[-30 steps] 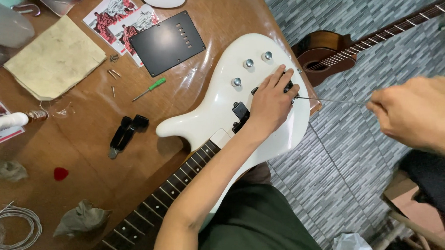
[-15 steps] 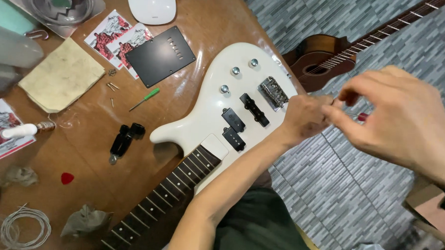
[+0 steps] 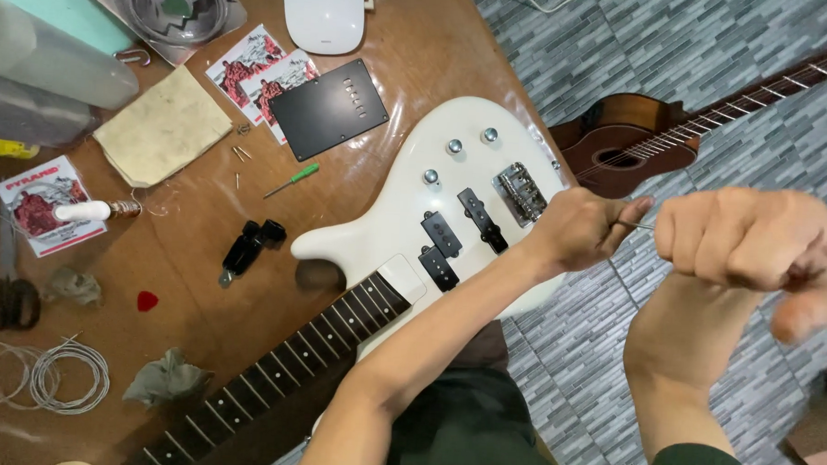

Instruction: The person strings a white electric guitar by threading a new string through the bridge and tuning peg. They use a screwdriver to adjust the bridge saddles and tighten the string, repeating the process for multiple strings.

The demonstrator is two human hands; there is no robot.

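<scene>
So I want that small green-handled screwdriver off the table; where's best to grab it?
Pinch the green handle of the screwdriver from above. It lies flat with bare wood around it, handle toward the black plate; the thin shaft offers little to grip.

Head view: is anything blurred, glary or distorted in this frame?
Head view: the right hand, closest to the lens, is soft and smeared at its lower edge; the left hand and the glossy white electric bass guitar are sharp; soft glare on the brown wooden table; table edges converge steeply, a wide-angle look.
</scene>
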